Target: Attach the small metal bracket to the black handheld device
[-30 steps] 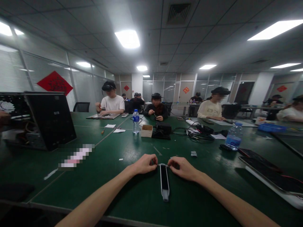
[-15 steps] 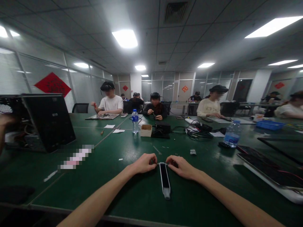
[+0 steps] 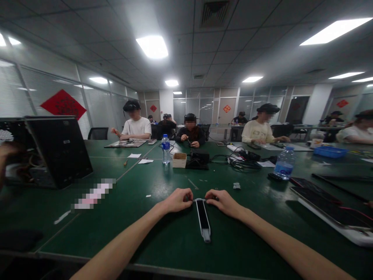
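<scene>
the slim device [image 3: 203, 214], black-faced with a pale rim, lay flat on the green desk [image 3: 163, 245], its narrow grey end toward the wearer and its far end between the two bare hands. the left hand [image 3: 179, 200] was just left of that far end, thumb and fingers curled toward each other. the right hand [image 3: 223, 202] was just to the right of the same end, its fingers bent and angled in toward the rim. whether either one pinched a small part, or only touched the device's edge, could not be told at this size.

beyond the device and somewhat to its right lay a crumpled grey scrap [image 3: 237, 186]; a small white scrap [image 3: 148, 196] lay to its left. farther beyond the device stood an open pale box [image 3: 179, 163], next to a black block [image 3: 199, 156], with a blue-capped bottle [image 3: 165, 149] more to the left. a tangle of black cables [image 3: 244, 166] sat beyond the device to the right, and a larger bottle [image 3: 283, 165] stood farther right. well to the right of the device was a black-and-white panel [image 3: 326, 206]; well to its left stood a black computer case [image 3: 61, 151]. across the desk from the device sat a person in dark clothes [image 3: 190, 134].
</scene>
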### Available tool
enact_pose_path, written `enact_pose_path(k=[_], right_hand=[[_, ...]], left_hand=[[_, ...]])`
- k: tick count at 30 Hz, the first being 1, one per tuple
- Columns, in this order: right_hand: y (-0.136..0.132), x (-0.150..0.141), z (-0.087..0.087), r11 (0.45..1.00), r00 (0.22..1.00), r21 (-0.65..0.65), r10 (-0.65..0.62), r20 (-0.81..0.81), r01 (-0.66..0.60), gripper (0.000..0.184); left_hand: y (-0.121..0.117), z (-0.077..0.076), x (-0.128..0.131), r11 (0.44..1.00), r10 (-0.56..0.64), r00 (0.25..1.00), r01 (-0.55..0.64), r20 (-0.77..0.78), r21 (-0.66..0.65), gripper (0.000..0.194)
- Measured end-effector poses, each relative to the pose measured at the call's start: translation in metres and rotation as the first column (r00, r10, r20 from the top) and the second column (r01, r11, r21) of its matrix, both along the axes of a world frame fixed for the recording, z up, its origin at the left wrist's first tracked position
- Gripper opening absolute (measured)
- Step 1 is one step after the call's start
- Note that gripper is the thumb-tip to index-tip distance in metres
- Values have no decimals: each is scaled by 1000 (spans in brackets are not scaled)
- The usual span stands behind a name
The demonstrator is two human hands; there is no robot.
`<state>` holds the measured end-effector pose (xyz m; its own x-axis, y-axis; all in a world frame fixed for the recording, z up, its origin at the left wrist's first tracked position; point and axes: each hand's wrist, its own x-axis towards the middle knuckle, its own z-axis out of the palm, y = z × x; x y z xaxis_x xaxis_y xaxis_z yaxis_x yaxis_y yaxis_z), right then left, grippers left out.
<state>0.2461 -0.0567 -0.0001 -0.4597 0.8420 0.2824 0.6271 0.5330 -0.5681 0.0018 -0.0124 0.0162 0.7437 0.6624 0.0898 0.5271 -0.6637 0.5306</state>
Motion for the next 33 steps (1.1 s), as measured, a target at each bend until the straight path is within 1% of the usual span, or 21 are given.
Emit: enact_pose_path(k=[6,10,15,18,22,25,29,33], right_hand=[[1,3,0,999,999,-23,29,-27,-30,16],[0,3,2,999,998,-20,48,-51,-49,16],[-4,1,5,998,998,-30,56,-26,-57,13],[-5,0,6,998,999,-28,51,-15,-51,12],[-5,-2,6,999,998,-13,47,-40,-47,10],[-5,-2,6,998,995,-45,50,-81,-54,12],[-4,-2,4,993,989,-75,81,-123,-91,14],[-4,-2,5,988,987,-76,126,-96,-133,16]], left_hand=[[0,0,1,1000,-3,1000,3,-2,15,15],[-3,2,2,998,0,1000,0,-6,58,14],[-5,3,1,998,16,1000,-15,-14,57,14],[-4,3,0,1000,19,1000,-19,1,23,14],[-4,4,0,997,35,998,-30,55,-75,16],[-6,5,1,990,48,996,-37,79,-133,16],[-8,7,3,988,56,996,-44,74,-145,15],[-8,7,2,991,33,996,-22,88,-129,13]])
